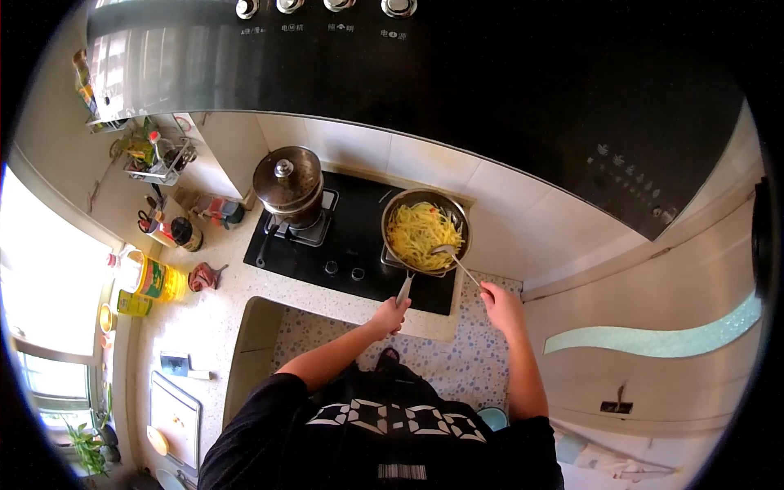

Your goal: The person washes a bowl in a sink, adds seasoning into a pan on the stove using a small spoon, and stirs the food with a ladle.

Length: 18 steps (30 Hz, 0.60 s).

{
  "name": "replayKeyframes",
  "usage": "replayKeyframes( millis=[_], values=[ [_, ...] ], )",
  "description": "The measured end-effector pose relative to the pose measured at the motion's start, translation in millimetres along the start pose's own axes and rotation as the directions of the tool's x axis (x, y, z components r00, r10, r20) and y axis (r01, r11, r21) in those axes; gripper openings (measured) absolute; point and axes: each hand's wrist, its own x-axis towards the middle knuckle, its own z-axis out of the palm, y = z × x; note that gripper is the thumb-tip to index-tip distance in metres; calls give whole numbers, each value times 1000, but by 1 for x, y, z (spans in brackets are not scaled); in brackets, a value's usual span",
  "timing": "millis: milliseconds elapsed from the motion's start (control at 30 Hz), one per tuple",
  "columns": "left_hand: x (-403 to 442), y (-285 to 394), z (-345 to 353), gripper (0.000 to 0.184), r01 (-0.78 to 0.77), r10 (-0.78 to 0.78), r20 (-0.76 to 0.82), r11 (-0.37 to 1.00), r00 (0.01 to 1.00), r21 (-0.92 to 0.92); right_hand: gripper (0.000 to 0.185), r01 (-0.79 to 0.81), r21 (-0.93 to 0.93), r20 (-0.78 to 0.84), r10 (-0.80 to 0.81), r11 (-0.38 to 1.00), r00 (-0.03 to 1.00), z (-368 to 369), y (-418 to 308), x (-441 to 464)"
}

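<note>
A frying pan (386, 214) full of yellow-green shredded food (420, 233) with small red bits sits over the right burner of the black stove (351, 245). My left hand (390, 317) is closed around the pan's handle (404, 290), below the pan. To its right, my right hand (500, 306) grips the end of a long metal spoon (465, 269). The spoon's head rests in the food at the lower right part of the pan.
A lidded pot (287, 184) stands on the left burner, its handle toward me. Left on the counter are an oil bottle (171, 282), a red bag (204, 277), jars and a cutting board (174, 420). The range hood (457, 90) hangs above the stove.
</note>
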Motion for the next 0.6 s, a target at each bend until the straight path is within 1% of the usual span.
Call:
replayKeyframes(
  millis=[67, 133, 167, 233, 333, 367, 467, 567, 600],
  values=[
    [-6, 6, 1, 47, 9, -9, -5, 999, 1000, 34, 32, 8, -38, -4, -9, 999, 1000, 1, 1, 8],
    [-16, 15, 2, 48, 15, -13, -19, 996, 1000, 91, 32, 47, -96, -35, -51, 994, 998, 26, 0, 27],
    [-18, 18, 1, 49, 17, -14, -27, 993, 1000, 119, 32, 52, -81, -65, -57, 995, 996, 37, -3, 36],
    [-16, 16, 1, 50, 22, -18, -34, 993, 999, 116, 31, 61, -53, -123, -67, 997, 990, 55, -14, 49],
    [-17, 14, 1, 53, 9, -8, -14, 994, 1000, 109, 31, 12, -33, -125, -16, 999, 992, 71, -23, 58],
    [-17, 15, 0, 55, -1, 1, -1, 994, 1000, 107, 30, 30, -34, -124, -33, 999, 992, 76, -19, 59],
    [-17, 18, -1, 55, 32, -30, -11, 989, 999, 146, 30, 149, 27, -157, -144, 988, 977, 82, 12, 43],
    [-12, 15, -3, 55, 34, -35, 15, 997, 999, 65, 30, 30, 15, -33, -29, 999, 999, 25, -7, 4],
    [-10, 11, -2, 54, 26, -26, 0, 998, 1000, 58, 30, -3, 31, -12, 3, 1000, 1000, 20, -7, 5]
  ],
)
